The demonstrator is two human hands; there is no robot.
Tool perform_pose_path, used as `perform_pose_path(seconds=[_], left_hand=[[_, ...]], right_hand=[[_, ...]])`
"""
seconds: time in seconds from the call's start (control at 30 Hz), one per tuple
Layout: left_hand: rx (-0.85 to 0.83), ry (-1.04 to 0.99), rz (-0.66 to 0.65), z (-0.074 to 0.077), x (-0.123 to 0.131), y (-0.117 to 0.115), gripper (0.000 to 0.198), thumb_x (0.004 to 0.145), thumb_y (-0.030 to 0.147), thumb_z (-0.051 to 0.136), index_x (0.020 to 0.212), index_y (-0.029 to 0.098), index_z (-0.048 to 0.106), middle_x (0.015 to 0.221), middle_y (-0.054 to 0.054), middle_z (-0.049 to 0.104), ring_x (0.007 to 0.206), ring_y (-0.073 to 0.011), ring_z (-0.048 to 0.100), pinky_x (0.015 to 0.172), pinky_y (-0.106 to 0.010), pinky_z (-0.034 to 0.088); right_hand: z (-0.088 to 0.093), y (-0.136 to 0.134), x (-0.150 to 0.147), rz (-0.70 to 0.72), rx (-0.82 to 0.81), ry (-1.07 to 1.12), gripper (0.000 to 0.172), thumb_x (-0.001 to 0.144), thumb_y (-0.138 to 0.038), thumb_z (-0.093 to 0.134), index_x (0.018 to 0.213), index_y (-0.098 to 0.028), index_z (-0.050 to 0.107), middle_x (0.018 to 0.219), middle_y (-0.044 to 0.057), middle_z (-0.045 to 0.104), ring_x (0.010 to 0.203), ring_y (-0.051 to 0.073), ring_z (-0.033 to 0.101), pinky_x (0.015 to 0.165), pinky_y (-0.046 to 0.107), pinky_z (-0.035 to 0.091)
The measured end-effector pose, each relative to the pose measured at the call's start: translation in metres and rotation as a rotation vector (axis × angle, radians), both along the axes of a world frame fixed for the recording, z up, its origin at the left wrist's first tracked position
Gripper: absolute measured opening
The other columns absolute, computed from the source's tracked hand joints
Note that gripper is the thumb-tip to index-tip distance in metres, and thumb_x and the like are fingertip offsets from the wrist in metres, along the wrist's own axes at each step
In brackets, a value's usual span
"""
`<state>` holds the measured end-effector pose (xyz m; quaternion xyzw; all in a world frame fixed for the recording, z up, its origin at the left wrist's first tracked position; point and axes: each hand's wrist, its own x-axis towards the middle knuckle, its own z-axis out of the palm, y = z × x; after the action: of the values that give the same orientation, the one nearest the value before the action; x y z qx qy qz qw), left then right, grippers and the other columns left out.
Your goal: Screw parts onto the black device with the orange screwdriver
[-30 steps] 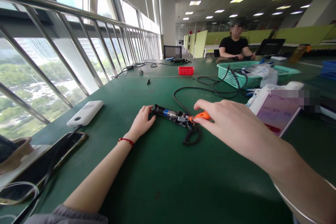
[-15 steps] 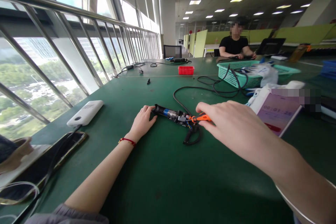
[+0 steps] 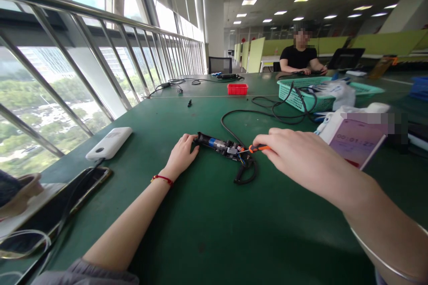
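Observation:
A small opened device (image 3: 219, 145) with a blue cylinder, bare wiring and a black cord lies on the green table (image 3: 207, 222). My left hand (image 3: 181, 155) rests at the device's left end, fingers curled against it and holding it steady. My right hand (image 3: 294, 156) is closed on an orange-handled screwdriver (image 3: 258, 148) whose tip points left into the wiring at the device's right end. A red string bracelet sits on my left wrist.
A white power bank (image 3: 109, 142) and a black phone (image 3: 67, 207) lie at the left. To the right are a tablet showing a timer (image 3: 354, 141) and a teal basket (image 3: 307, 91). A red tray (image 3: 237, 89) is farther back. Another person sits at the far table.
My right hand has drawn back to the right a little, and more of the orange screwdriver shaft shows. My left hand has stayed on the device.

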<state>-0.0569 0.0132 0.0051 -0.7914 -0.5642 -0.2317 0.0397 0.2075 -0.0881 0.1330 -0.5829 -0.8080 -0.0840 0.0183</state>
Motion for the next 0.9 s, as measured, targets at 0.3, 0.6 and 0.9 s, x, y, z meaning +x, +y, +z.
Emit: perform_pose_path(seconds=[0.3, 0.6, 0.9], left_hand=[[0.014, 0.009, 0.046, -0.004, -0.001, 0.003, 0.035, 0.083, 0.023, 0.043, 0.116, 0.015, 0.047, 0.109, -0.011, 0.058, 0.102, -0.0259, 0.054, 0.092, -0.042, 0.043], [0.007, -0.042, 0.021, 0.002, -0.001, -0.006, 0.033, 0.082, 0.025, 0.044, 0.114, 0.018, 0.05, 0.102, -0.007, 0.063, 0.099, -0.0238, 0.057, 0.087, -0.038, 0.046], [0.005, 0.006, 0.054, 0.003, 0.003, -0.005, 0.03, 0.083, 0.022, 0.041, 0.111, 0.018, 0.052, 0.104, -0.009, 0.062, 0.101, -0.0244, 0.057, 0.087, -0.037, 0.047]], right_hand=[[-0.002, -0.011, -0.017, 0.042, -0.087, -0.067, 0.02, 0.084, -0.016, 0.049, 0.091, -0.024, 0.066, 0.071, 0.003, 0.061, 0.055, 0.014, 0.06, 0.041, 0.024, 0.026], [-0.02, -0.015, -0.018, 0.028, -0.032, 0.033, 0.027, 0.092, -0.032, 0.036, 0.097, -0.021, 0.061, 0.054, 0.0, 0.059, 0.045, 0.014, 0.057, 0.039, 0.023, 0.025], [-0.087, -0.009, 0.033, 0.058, 0.206, 0.596, 0.023, 0.088, -0.03, 0.043, 0.107, -0.018, 0.049, 0.081, 0.004, 0.066, 0.064, 0.016, 0.063, 0.054, 0.025, 0.045]])
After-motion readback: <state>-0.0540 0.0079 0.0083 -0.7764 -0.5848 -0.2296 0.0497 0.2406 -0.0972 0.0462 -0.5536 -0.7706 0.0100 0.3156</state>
